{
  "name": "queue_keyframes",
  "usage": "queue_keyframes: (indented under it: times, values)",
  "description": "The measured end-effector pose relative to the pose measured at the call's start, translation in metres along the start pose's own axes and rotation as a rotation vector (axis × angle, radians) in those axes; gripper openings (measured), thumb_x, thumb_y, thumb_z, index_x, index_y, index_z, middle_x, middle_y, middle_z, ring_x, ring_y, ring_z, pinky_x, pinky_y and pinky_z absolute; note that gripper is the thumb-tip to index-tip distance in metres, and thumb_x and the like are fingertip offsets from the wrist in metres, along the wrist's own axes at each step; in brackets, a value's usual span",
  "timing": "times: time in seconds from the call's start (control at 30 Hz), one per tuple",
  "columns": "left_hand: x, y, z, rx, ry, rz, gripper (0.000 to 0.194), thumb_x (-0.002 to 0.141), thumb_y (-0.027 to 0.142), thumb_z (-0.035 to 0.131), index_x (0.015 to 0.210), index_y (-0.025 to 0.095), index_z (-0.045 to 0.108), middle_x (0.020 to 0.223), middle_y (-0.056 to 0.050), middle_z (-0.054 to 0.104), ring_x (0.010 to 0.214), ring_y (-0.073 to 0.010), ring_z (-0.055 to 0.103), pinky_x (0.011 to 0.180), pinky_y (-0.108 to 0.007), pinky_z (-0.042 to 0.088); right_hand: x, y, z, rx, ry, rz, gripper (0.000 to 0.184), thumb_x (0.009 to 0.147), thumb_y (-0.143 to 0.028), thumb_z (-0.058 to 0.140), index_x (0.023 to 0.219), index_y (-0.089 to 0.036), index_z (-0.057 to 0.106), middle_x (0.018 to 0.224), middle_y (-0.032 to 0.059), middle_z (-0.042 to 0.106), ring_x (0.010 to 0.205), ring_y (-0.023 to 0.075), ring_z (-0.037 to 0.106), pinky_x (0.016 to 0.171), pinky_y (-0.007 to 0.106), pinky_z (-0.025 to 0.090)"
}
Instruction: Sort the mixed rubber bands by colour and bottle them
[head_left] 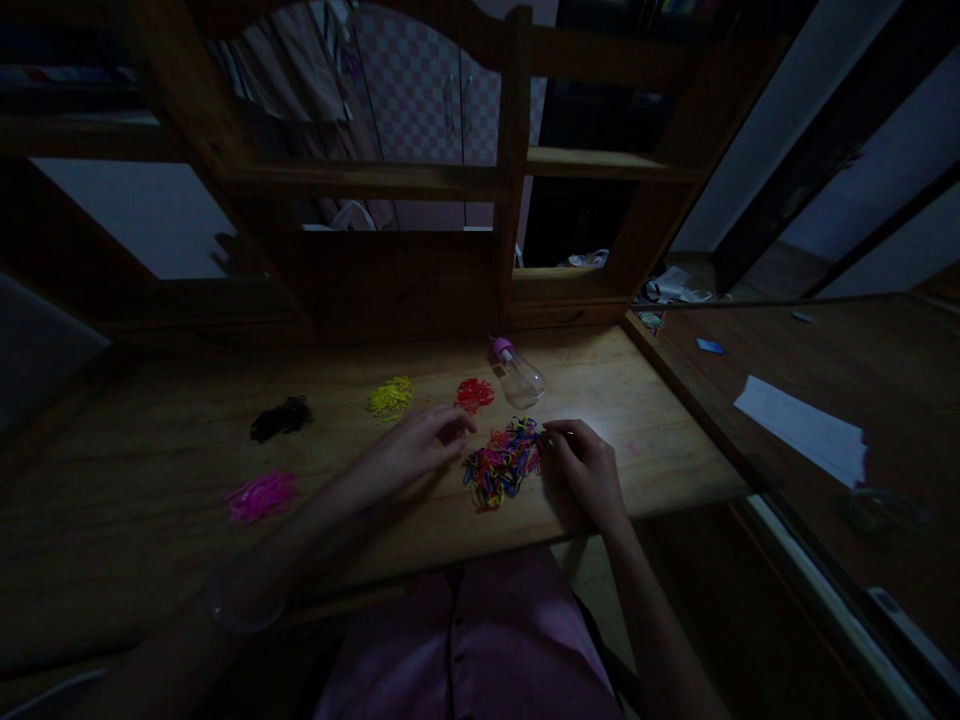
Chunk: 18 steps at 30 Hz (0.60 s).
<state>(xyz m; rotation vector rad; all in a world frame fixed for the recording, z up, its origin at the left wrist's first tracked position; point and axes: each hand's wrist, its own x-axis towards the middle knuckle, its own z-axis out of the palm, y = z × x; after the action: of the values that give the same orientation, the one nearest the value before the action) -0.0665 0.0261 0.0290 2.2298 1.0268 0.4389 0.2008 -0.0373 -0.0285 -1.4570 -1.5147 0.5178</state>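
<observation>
A mixed heap of small many-coloured bands (501, 466) lies on the wooden desk between my hands; the pieces look like thin loops. At its right edge is my right hand (589, 468), thumb and forefinger drawn together against the heap; what they pinch is too small and dark to make out. My left hand (424, 440) hovers left of the heap, fingers loosely bent and apart, holding nothing visible. Just beyond it sit a red pile (474, 394) and a yellow pile (390, 397). Farther left are a black pile (280, 419) and a pink pile (260, 496).
A clear bulb-shaped bottle (523, 380) with a pink cap lies behind the heap. Wooden shelving (405, 285) rises along the desk's back. To the right, a lower brown surface holds white papers (802, 428) and a small blue card (709, 346).
</observation>
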Motion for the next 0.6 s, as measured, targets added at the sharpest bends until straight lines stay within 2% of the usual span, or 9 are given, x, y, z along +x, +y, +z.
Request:
queue_keyframes:
  times: [0.1, 0.27, 0.4, 0.47, 0.6]
  values:
    - [-0.01, 0.001, -0.006, 0.077, 0.027, -0.055, 0.021, 0.087, 0.029, 0.053, 0.101, 0.02, 0.066, 0.1, -0.005, 0.066, 0.092, -0.0201, 0.06, 0.082, -0.033, 0.043, 0.0, 0.0, 0.0, -0.001, 0.0, 0.001, 0.021, 0.092, -0.024, 0.05, 0.099, -0.022, 0.07, 0.099, 0.0047, 0.07, 0.094, 0.0204, 0.065, 0.085, 0.033, 0.049]
    - [-0.023, 0.01, 0.002, 0.043, -0.061, -0.106, 0.024, 0.085, 0.022, 0.053, 0.105, 0.022, 0.065, 0.092, -0.003, 0.068, 0.083, -0.0185, 0.06, 0.074, -0.03, 0.044, 0.0, -0.001, -0.001, -0.016, -0.004, 0.008, 0.021, 0.091, -0.025, 0.05, 0.099, -0.022, 0.07, 0.098, 0.005, 0.071, 0.093, 0.0213, 0.065, 0.083, 0.033, 0.049]
    - [-0.032, 0.03, 0.01, 0.065, -0.068, -0.027, 0.023, 0.09, 0.021, 0.048, 0.106, 0.022, 0.064, 0.1, -0.004, 0.067, 0.091, -0.0199, 0.059, 0.081, -0.032, 0.043, 0.0, -0.002, -0.001, -0.02, 0.002, 0.0, 0.022, 0.091, -0.024, 0.05, 0.099, -0.022, 0.07, 0.098, 0.0048, 0.071, 0.093, 0.021, 0.065, 0.083, 0.032, 0.049]
    - [-0.036, 0.039, 0.013, 0.055, -0.13, 0.028, 0.022, 0.092, 0.019, 0.046, 0.103, 0.022, 0.064, 0.102, -0.004, 0.067, 0.094, -0.0193, 0.059, 0.083, -0.031, 0.043, 0.0, -0.003, -0.001, -0.015, 0.002, 0.001, 0.022, 0.091, -0.024, 0.05, 0.099, -0.022, 0.07, 0.098, 0.0047, 0.071, 0.093, 0.0207, 0.065, 0.083, 0.032, 0.049]
    - [-0.042, 0.04, 0.021, 0.026, -0.212, 0.138, 0.025, 0.093, 0.013, 0.042, 0.104, 0.023, 0.063, 0.109, -0.003, 0.066, 0.1, -0.0176, 0.059, 0.087, -0.03, 0.044, 0.0, -0.002, -0.001, -0.025, 0.005, -0.007, 0.021, 0.091, -0.023, 0.05, 0.098, -0.022, 0.07, 0.097, 0.0043, 0.07, 0.092, 0.0201, 0.065, 0.082, 0.032, 0.049]
